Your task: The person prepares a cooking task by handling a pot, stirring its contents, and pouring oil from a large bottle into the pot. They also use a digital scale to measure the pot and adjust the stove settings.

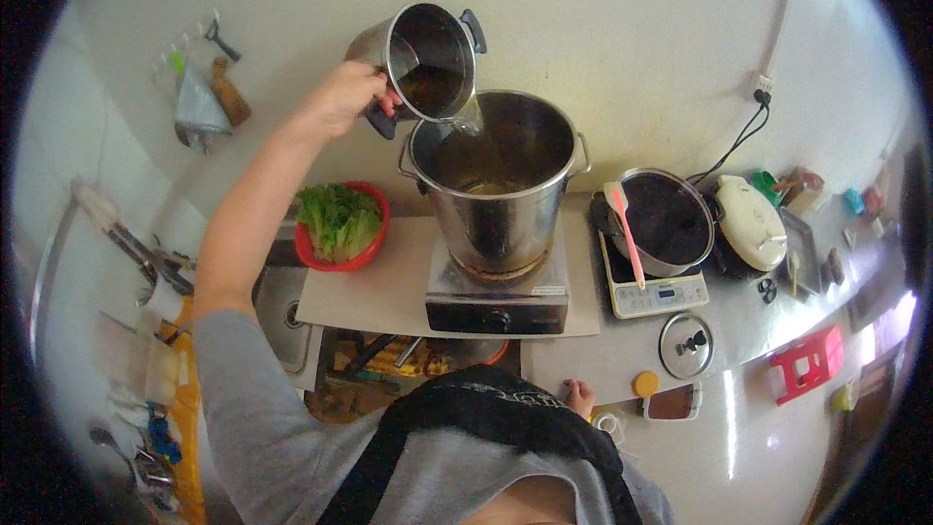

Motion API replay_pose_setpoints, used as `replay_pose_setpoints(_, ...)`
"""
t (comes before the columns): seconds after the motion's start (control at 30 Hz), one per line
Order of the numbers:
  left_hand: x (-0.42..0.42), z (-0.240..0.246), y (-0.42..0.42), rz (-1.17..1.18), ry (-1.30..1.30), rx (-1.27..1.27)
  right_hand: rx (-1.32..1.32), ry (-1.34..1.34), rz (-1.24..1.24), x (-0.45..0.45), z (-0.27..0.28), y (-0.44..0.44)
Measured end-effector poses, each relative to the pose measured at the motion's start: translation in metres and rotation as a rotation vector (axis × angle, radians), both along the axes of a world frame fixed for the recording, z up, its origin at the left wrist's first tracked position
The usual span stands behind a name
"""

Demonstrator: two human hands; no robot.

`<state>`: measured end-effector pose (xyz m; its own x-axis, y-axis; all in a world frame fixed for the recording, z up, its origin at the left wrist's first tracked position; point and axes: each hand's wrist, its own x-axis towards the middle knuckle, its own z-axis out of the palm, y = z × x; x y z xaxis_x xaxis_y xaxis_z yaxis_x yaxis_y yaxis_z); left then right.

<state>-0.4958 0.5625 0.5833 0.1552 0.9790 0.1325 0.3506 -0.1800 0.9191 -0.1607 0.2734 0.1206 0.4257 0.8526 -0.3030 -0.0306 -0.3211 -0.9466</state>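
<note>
My left hand is closed on the black side handle of a steel pot, which is tipped over on its side. Clear liquid runs from its rim into a tall steel stockpot. Some liquid is still inside the tipped pot. Below, the stockpot stands upright on a gas stove with a single front knob; its inside is dark, with liquid at the bottom. Down by the counter edge, my right hand is partly hidden by my apron, its fingers curled. Whether it grips anything is unclear.
Left of the stove, a red basket of leafy greens stands beside a sink. To the right, an induction cooker bears a pot of dark contents, with a pink-handled spatula across its rim. A lid lies in front.
</note>
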Motion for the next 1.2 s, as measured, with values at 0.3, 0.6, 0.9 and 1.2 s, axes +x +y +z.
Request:
replay_pose_setpoints(0.3, 0.012, -0.009, 0.0, -0.044, 0.061, 0.075, -0.059, 0.064, -0.02, -0.005, -0.005, -0.002)
replay_pose_setpoints(0.6, 0.023, -0.02, -0.005, 0.019, 0.162, 0.08, -0.079, 0.035, -0.042, -0.011, 0.01, 0.0)
replay_pose_setpoints(0.9, 0.032, -0.038, -0.015, 0.014, 0.296, 0.317, -0.013, 0.045, -0.049, -0.012, -0.001, 0.0)
replay_pose_setpoints(1.2, 0.046, -0.057, -0.037, 0.048, 0.389, 0.662, -0.089, -0.052, 0.077, -0.01, 0.017, -0.003)
